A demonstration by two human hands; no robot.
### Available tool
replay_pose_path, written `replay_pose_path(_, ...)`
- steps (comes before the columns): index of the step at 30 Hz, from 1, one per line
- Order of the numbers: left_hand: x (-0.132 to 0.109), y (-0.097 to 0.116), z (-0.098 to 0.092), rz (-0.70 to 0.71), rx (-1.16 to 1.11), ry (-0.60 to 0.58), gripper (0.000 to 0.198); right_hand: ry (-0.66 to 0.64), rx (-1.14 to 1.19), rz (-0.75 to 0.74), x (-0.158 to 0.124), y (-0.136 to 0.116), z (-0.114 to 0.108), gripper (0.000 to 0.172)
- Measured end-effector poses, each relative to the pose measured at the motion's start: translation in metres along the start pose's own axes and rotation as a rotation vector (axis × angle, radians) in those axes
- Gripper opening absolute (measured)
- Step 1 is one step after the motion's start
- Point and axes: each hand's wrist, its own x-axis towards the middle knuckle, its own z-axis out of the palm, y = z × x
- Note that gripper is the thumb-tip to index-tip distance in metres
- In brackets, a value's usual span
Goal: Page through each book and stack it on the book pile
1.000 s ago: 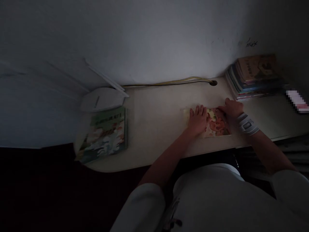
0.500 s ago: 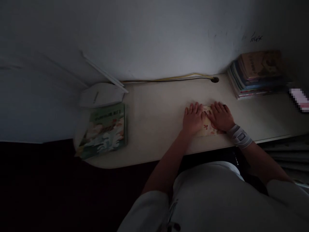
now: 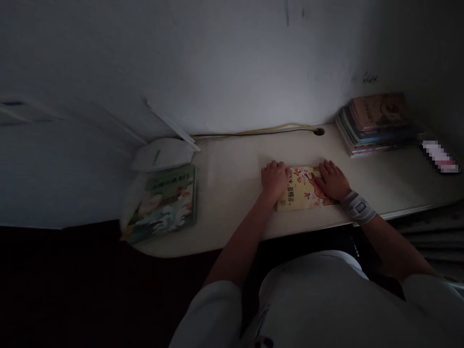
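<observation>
A yellow book (image 3: 302, 191) with red and orange pictures lies on the pale desk (image 3: 228, 193) in front of me. At its left edge is my left hand (image 3: 274, 180), fingers curled and closed; whether they grip the edge is hidden. My right hand (image 3: 333, 181), with a grey band on the wrist, rests flat on the book's right part, fingers stretched out.
On the desk's left lie a green picture book (image 3: 165, 203) and a white device (image 3: 163, 153) with an antenna. A stack of books (image 3: 377, 121) stands back right, beside a phone (image 3: 440, 157). Cables run along the wall to a hole (image 3: 319, 131).
My left hand has slid left across the book to its left edge, and its fingers have curled, uncovering the cover's lettering. My right hand stays on the book. The view has shifted slightly.
</observation>
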Motion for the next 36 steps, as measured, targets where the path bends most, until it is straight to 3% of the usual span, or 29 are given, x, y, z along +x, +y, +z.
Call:
replay_pose_path(3, 0.016, -0.004, -0.002, 0.0, -0.054, -0.048, 0.044, 0.009, 0.01, 0.006, 0.0, 0.0, 0.001, 0.059)
replay_pose_path(9, 0.039, -0.014, 0.0, -0.16, -0.511, -0.192, 0.025, -0.006, 0.044, 0.008, 0.001, 0.0, 0.001, 0.056)
replay_pose_path(12, 0.045, -0.019, -0.001, -0.199, -0.647, -0.228, 0.025, -0.001, 0.058, 0.002, 0.0, 0.0, 0.0, 0.056)
replay_pose_path(16, 0.033, -0.024, 0.0, -0.261, -0.925, -0.243, 0.033, 0.03, 0.076, 0.018, -0.001, 0.001, 0.003, 0.055)
replay_pose_path(19, 0.013, -0.023, 0.003, -0.31, -1.155, -0.256, 0.036, 0.062, 0.151, -0.026, 0.0, 0.005, 0.008, 0.045)
replay_pose_path(21, 0.003, -0.021, 0.004, -0.414, -1.42, -0.292, 0.036, 0.121, 0.29, 0.017, 0.002, 0.008, 0.008, 0.043)
replay_pose_path(25, -0.005, -0.015, -0.005, -0.602, -1.864, -0.499, 0.032, 0.276, 0.707, 0.373, 0.007, 0.018, -0.006, 0.058)
replay_pose_path(28, -0.007, -0.01, -0.02, -0.587, -1.94, -0.574, 0.033, 0.155, 1.126, 0.493, 0.006, 0.026, -0.028, 0.058)
replay_pose_path(32, -0.01, -0.007, -0.035, -0.506, -1.963, -0.586, 0.042, -0.071, 1.583, 0.474, 0.002, 0.026, -0.057, 0.053)
replay_pose_path(34, -0.011, -0.007, -0.036, -0.481, -1.947, -0.608, 0.045, -0.092, 1.625, 0.408, 0.002, 0.025, -0.064, 0.056)
replay_pose_path(36, -0.012, -0.006, -0.034, -0.461, -1.903, -0.6, 0.047, -0.029, 1.53, 0.365, 0.004, 0.024, -0.064, 0.061)
